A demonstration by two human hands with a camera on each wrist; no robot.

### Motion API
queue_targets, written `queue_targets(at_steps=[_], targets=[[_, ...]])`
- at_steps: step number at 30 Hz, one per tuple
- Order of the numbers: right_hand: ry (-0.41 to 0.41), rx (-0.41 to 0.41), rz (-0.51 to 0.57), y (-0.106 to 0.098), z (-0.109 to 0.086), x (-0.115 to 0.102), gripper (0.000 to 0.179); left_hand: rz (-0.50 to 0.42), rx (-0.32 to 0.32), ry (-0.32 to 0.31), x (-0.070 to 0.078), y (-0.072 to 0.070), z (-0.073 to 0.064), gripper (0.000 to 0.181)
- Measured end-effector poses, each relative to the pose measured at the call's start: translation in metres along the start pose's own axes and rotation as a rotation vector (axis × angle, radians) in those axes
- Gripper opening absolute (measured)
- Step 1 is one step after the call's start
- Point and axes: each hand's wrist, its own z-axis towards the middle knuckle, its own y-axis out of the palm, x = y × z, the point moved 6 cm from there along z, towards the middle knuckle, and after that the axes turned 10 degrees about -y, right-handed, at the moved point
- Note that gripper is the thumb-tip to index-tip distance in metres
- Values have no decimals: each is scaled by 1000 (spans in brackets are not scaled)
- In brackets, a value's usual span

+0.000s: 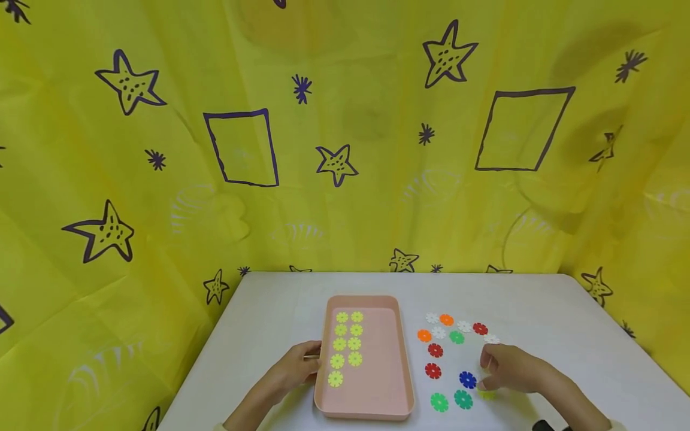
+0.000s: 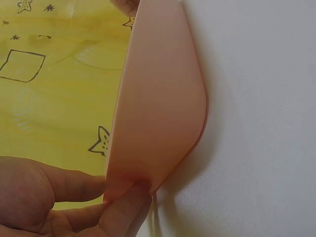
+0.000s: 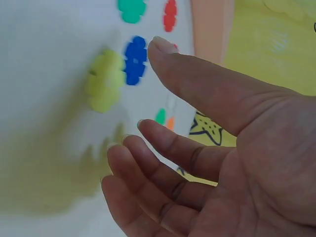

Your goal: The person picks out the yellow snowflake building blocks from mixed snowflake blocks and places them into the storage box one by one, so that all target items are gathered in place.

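Observation:
A pink tray (image 1: 383,389) has several yellow notched snowflake discs (image 1: 336,361) laid inside it in two columns on its left half. My left hand (image 1: 295,366) holds the tray's left side; in the left wrist view one fingertip presses the outer wall (image 2: 163,98) and another digit meets the rim. On the right, my right hand (image 1: 509,368) hovers over a yellow snowflake disc (image 3: 106,81) lying on the table. Its thumb and fingers are spread apart, bent loosely, with nothing between them. A blue snowflake disc (image 1: 468,379) lies just left of that yellow one.
Right of the tray lie loose snowflake discs: red (image 1: 433,371), orange (image 1: 424,336), white (image 1: 439,332) and green (image 1: 439,402). They rest on a white table (image 1: 280,293). A yellow curtain (image 1: 366,227) with drawn stars stands behind and at both sides.

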Motion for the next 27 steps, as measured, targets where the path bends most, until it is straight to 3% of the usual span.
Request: queue_targets(at_steps=[8, 27], targets=[[28, 13, -28, 23, -1, 9, 34, -12, 10, -3, -1, -2, 1, 56], [75, 31, 121, 14, -11, 28, 12, -10, 1, 9, 0, -1, 0, 57]])
